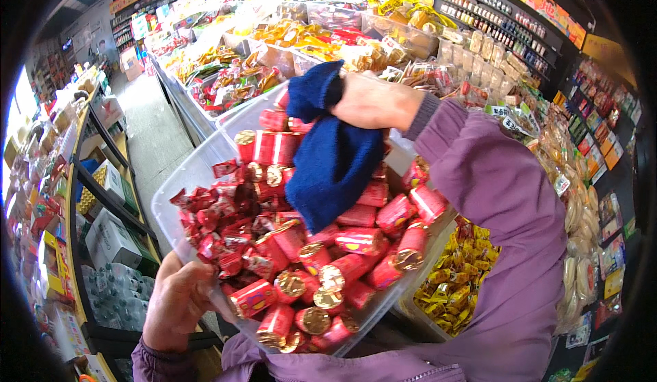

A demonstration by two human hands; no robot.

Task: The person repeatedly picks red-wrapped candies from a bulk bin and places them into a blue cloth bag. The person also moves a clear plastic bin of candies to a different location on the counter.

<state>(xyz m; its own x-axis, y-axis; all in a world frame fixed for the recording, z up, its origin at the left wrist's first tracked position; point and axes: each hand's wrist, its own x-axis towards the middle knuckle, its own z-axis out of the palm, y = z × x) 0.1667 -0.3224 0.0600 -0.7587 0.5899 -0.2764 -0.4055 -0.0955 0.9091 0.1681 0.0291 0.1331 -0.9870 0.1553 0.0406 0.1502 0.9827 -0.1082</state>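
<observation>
My left hand grips the near left rim of a clear plastic bin, which is tilted in front of my body. Red cylindrical rolls with gold foil ends and small red wrapped candies fill the bin. Over its far side, my right hand holds a dark blue cloth, bunched at the top and hanging down over the rolls. The fingertips of my right hand are partly hidden by the cloth and blurred.
A bin of yellow wrapped candies lies below at the right. More bins of packaged snacks spread ahead. At the left, past an aisle floor, stands a shelf rack with cartons and bottles.
</observation>
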